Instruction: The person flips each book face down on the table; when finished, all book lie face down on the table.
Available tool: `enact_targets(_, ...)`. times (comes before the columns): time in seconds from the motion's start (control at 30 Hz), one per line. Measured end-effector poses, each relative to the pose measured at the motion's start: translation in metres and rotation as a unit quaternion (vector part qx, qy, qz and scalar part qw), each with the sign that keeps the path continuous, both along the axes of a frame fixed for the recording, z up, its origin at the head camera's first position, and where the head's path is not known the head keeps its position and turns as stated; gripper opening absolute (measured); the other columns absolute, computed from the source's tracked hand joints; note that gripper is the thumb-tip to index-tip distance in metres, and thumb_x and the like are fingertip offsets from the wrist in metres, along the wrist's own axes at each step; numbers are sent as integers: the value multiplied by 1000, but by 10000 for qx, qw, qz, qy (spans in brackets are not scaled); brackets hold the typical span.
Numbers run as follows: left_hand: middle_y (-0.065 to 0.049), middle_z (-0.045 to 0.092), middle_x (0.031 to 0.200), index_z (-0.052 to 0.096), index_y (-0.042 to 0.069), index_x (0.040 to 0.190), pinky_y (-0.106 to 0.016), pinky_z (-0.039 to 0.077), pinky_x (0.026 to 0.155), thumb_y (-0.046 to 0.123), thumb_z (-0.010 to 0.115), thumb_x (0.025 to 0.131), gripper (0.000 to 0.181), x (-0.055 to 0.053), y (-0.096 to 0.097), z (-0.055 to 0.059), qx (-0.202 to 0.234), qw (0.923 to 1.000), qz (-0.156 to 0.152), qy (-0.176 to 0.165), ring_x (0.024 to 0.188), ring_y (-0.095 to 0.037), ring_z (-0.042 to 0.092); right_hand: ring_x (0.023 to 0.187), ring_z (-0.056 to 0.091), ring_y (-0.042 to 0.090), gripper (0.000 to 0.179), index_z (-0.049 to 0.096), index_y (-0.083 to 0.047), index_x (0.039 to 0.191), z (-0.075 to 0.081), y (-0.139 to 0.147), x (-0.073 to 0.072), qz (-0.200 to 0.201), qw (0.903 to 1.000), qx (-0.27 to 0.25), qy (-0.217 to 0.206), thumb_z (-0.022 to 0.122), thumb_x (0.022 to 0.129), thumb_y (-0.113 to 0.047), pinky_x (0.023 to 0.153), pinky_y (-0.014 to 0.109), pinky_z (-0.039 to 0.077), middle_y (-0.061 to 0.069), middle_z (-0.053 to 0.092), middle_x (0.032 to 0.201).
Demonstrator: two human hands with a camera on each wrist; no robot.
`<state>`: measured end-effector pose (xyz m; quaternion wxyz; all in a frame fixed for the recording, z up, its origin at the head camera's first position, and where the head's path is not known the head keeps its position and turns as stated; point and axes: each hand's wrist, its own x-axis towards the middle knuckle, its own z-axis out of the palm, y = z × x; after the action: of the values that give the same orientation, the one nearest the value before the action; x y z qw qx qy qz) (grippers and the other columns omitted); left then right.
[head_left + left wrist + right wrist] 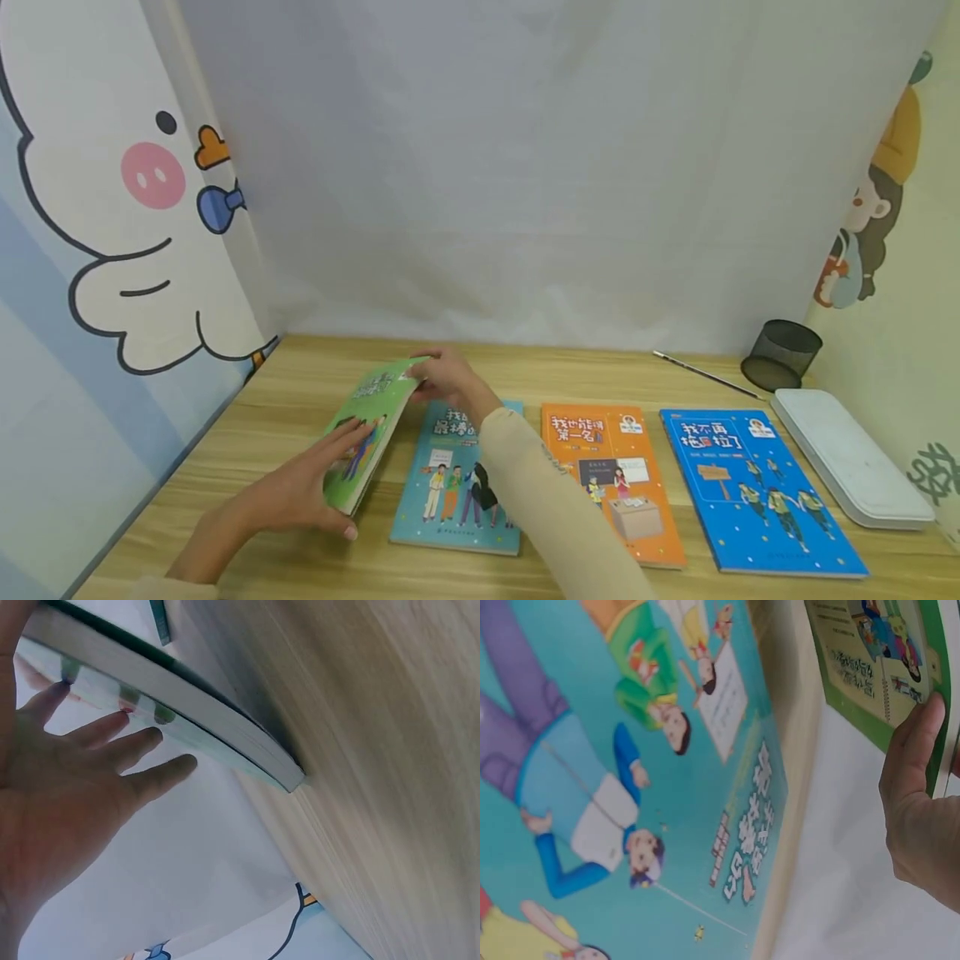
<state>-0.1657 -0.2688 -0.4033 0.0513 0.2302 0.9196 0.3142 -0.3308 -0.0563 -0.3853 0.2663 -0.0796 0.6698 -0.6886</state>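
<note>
A green book point(369, 433) stands tilted on the left part of the table, its corner right at the tabletop in the left wrist view. My right hand point(448, 379) pinches its upper right corner; the right wrist view shows those fingers point(911, 750) against the back cover. With fingertips on the glossy front and the thumb at the lower edge, my left hand point(300, 487) holds the near end. A teal book point(450, 500) lies flat just right of it, partly covered by my right forearm.
An orange book point(637, 508) and a blue book point(768, 500) lie flat farther right. Beyond them are a white flat case point(847, 454), a black mesh cup point(780, 354) and a thin dark stick point(708, 373). A pale curtain point(525, 208) hangs behind the wooden table point(247, 425).
</note>
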Motion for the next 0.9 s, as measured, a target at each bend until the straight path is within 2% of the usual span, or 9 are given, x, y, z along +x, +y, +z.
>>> enact_targets(0.13,-24,27,162,28,22,158,-68,42,102,46,93,60,121,1,9,3,-172,9979,388,494,141,-55,34,79,73,25,47,52,2,140,6,3,0,-325,9993,-201,10,61,94,1,69,30,62,27,66,117)
enact_targets(0.27,-17,38,158,35,23,156,-60,50,98,29,92,68,105,0,17,4,-421,9879,666,1339,136,-48,47,94,73,35,44,52,6,138,11,4,-1,-672,9967,-444,-143,60,95,2,60,23,59,30,61,126)
enact_targets(0.33,-18,45,154,40,20,153,-56,54,92,15,89,74,93,0,19,5,-535,9775,670,1928,128,-45,56,93,73,34,43,53,6,136,13,5,-2,-750,9955,-539,-223,59,94,4,59,22,59,30,59,127)
enact_targets(0.4,-17,52,149,45,20,151,-51,58,86,-2,84,75,88,0,19,7,-529,9679,660,2365,119,-42,63,88,73,31,40,55,7,134,17,5,-2,-761,9953,-559,-218,59,94,4,60,22,59,30,60,126)
enact_targets(0.53,-17,61,138,52,18,146,-47,60,77,-25,74,64,95,-3,19,7,-265,9515,610,3005,107,-39,69,86,73,29,38,57,7,131,24,7,-1,-739,9959,-514,-102,60,93,3,62,24,60,31,64,119)
enact_targets(0.7,-16,69,126,59,13,140,-39,61,78,-28,70,63,87,-5,17,2,-25,9282,705,3654,102,-33,71,97,73,36,36,55,9,130,28,7,4,-670,9961,-566,-128,60,94,3,72,31,63,22,67,101)
enact_targets(0.8,-15,71,123,62,12,137,-25,59,82,-27,70,65,81,-8,17,1,29,9142,746,3983,101,-30,72,89,74,34,28,58,7,122,31,7,6,-700,9946,-761,-113,60,95,1,77,35,63,14,62,91)
enact_targets(0.9,-17,71,122,63,10,135,-12,52,89,-29,66,65,80,-13,18,3,213,9074,698,4138,104,-29,71,75,71,26,13,60,0,109,34,7,7,-792,9923,-949,-30,60,95,-3,76,36,63,9,56,84)
